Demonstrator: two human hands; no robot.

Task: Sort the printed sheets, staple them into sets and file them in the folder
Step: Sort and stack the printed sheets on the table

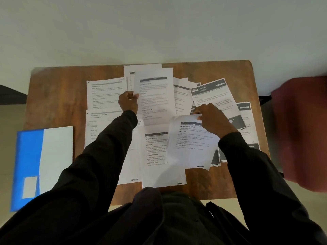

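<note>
Table (212, 68): brown wood, rounded far corners.
Printed sheets (106, 92): loose and overlapping, spread from the centre to the right edge, some reaching the near edge.
Folder (26, 156): blue, at the near left corner, overhanging the left edge.
White sheet (56, 156): lying on the folder.

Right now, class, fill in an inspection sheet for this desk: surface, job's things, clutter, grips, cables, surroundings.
Surface: brown wooden table, mostly covered.
Job's things: white printed sheets spread overlapping; blue plastic folder at left edge, overhanging; no stapler seen.
Clutter: nothing seen.
Grips: left hand pinches a lifted sheet; right hand pinches another sheet.
Cables: nothing seen.
Surroundings: pale wall; blurred dark red object at right.
</note>
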